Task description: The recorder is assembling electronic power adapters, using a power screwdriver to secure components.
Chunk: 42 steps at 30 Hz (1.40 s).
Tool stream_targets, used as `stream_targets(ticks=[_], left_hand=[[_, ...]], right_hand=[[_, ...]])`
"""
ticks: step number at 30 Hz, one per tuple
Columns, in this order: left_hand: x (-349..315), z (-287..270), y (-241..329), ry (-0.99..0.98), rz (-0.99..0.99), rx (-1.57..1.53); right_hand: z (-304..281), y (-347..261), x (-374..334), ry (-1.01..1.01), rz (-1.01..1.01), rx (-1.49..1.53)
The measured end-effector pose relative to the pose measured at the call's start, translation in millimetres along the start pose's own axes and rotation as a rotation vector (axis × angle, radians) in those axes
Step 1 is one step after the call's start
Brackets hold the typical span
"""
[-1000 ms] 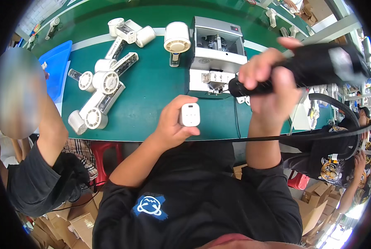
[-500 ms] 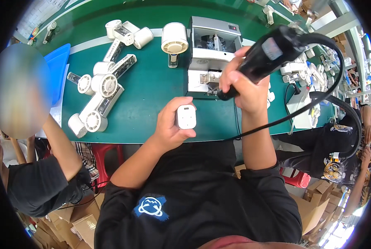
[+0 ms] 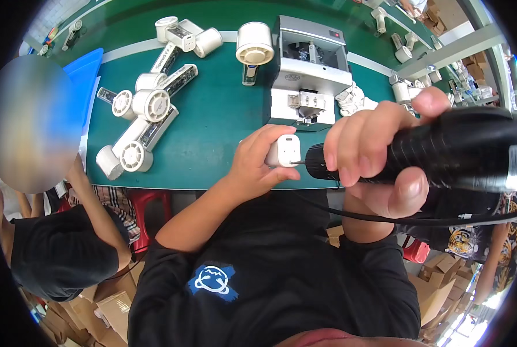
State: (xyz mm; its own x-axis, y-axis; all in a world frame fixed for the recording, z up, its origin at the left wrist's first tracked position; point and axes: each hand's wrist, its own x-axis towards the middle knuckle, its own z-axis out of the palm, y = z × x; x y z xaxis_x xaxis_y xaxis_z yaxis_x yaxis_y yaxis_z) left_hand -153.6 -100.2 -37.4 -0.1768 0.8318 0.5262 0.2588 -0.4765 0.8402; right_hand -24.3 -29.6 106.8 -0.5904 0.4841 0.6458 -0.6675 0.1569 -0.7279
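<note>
Since half a second ago, your black power screwdriver (image 3: 472,149) is swinging down and its bit is reaching the white housing (image 3: 282,150); whether they are touching, you cannot tell. The screwdriver is pointing left, its long axis running left to right. The housing is sitting in your left hand (image 3: 252,157) above the table's near edge, its slotted end facing up. Your left fingers are pinching its sides; your right hand (image 3: 380,151) is wrapping the screwdriver, partly blocking the right side. White fans (image 3: 152,106) are lying left; a grey machine (image 3: 313,81) is standing beyond.
</note>
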Motion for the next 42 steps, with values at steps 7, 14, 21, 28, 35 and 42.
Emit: stream_targets(ticks=[7, 14, 21, 28, 35, 42], left_hand=[[2.7, -1.7, -2.1, 0.018, 0.038, 0.02], [6.7, -5.8, 4.0, 0.006, -0.002, 0.062], [9.5, -24.6, 25.7, -0.023, -0.06, 0.151], [140.4, -152.9, 73.5, 0.57, 0.049, 0.656], [181.3, -308.6, -74.2, 0.012, -0.679, 1.278], [168.1, -327.8, -113.3, -0.221, -0.834, 1.381]], right_hand=[[-0.4, -6.6, 6.7, -0.083, 0.134, -0.089], [-4.6, 4.5, 8.7, -0.115, 0.077, -0.014], [-22.9, -1.2, -0.1, 0.092, -0.181, 0.069], [-45.9, -0.4, -3.1, 0.204, 0.04, -0.263], [-38.5, 2.8, -9.0, 0.299, 0.048, -0.339], [-56.0, -5.5, -22.2, 0.427, 0.02, -0.386]])
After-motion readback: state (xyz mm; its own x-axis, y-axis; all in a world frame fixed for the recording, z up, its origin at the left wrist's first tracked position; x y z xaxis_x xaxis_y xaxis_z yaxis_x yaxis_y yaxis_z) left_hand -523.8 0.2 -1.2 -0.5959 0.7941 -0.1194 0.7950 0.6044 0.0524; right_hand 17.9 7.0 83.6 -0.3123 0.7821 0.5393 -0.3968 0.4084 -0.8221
